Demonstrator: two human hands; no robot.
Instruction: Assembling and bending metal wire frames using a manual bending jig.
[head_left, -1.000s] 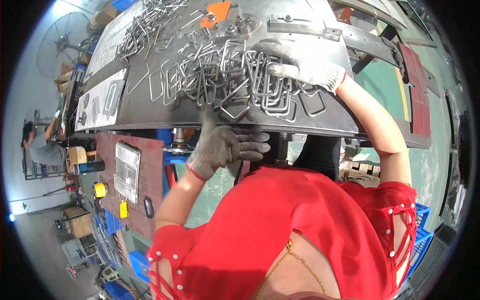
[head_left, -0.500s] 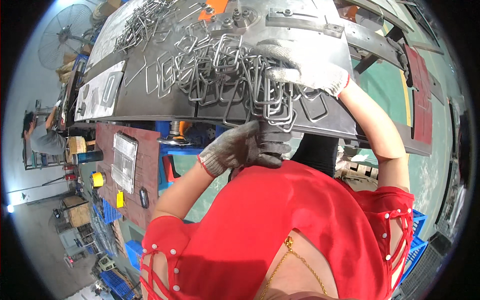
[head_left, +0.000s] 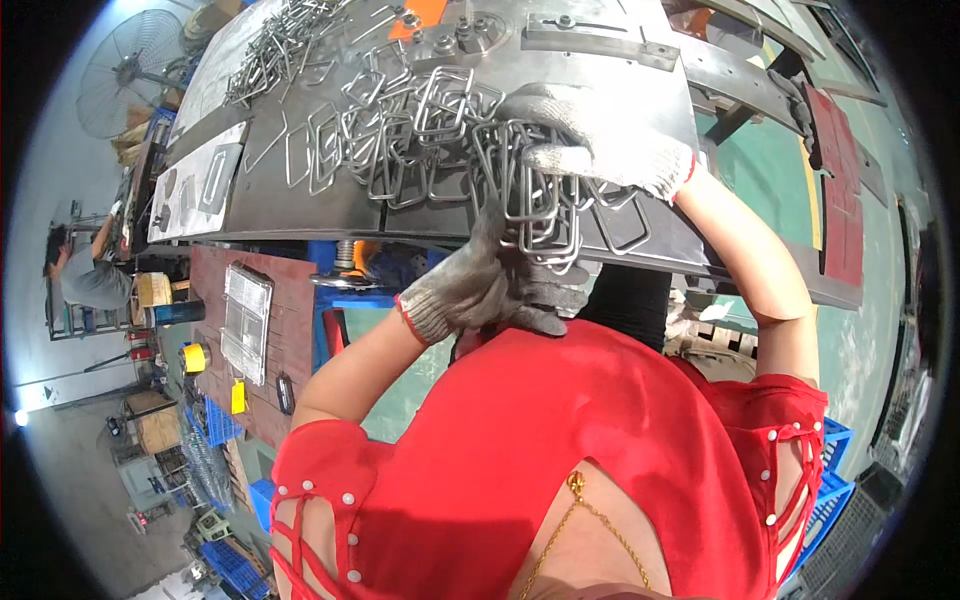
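A tangle of bent steel wire frames (head_left: 400,145), roughly rectangular loops, lies on the dark metal table. My right hand (head_left: 615,140), in a pale knit glove, is closed over a bunch of these frames at the right of the pile, fingers on the far side and thumb on the near side. The bunched wire frames (head_left: 550,225) overhang the table's near edge. Just below their ends is my left hand (head_left: 480,290), in a grey-stained glove. Its thumb points up beside the bunch, spread away from its fingers, which reach rightward under the loops.
More wire pieces (head_left: 280,50) are heaped at the far left. A bolted steel fixture (head_left: 600,45) stands on the table's far side. A white sheet (head_left: 195,190) with flat parts lies left. A wire tray (head_left: 247,320) rests on a lower reddish board. Another person (head_left: 92,270) works far left.
My left hand has shifted slightly, and its thumb has risen beside the bunched wire frames. My right hand keeps its hold, and the bunch has moved slightly left and toward me.
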